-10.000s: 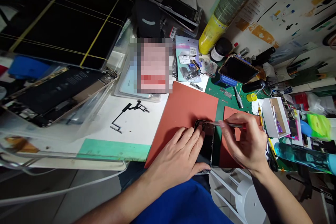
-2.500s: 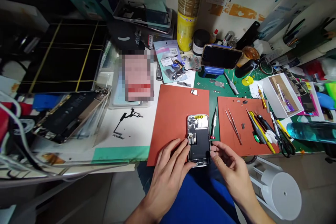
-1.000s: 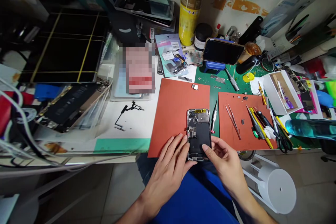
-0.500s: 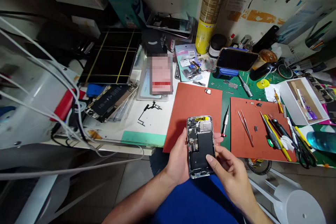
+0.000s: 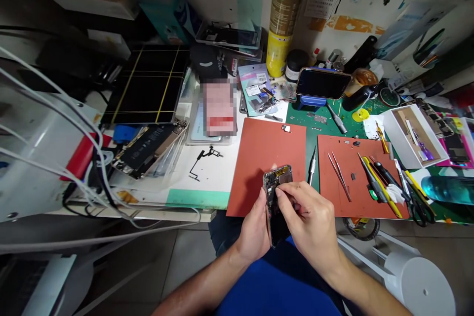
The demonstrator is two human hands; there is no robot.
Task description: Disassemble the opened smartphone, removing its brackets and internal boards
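Note:
An opened smartphone (image 5: 274,217), its circuit board and dark battery bare, is tilted over the near edge of the orange-red mat (image 5: 267,140). My left hand (image 5: 254,232) is closed around the phone's left side. Thumb and forefinger of my right hand (image 5: 311,222) are pinched together at the phone's upper middle, over the board. Whatever lies between those fingertips is too small or hidden to make out. The right hand covers much of the phone's right side.
Tweezers (image 5: 339,177), small parts, a yellow-handled tool (image 5: 381,185) and scissors (image 5: 424,207) lie on the second mat (image 5: 331,202) at right. A pen-like screwdriver (image 5: 312,165) sits between the mats. A thin flex cable (image 5: 203,158) lies at left. Behind stands a spray can (image 5: 283,24).
My right hand has moved from the phone's lower right edge up onto its board, fingers now pinched. The phone has turned to a steeper tilt in my left hand. The view has shifted slightly.

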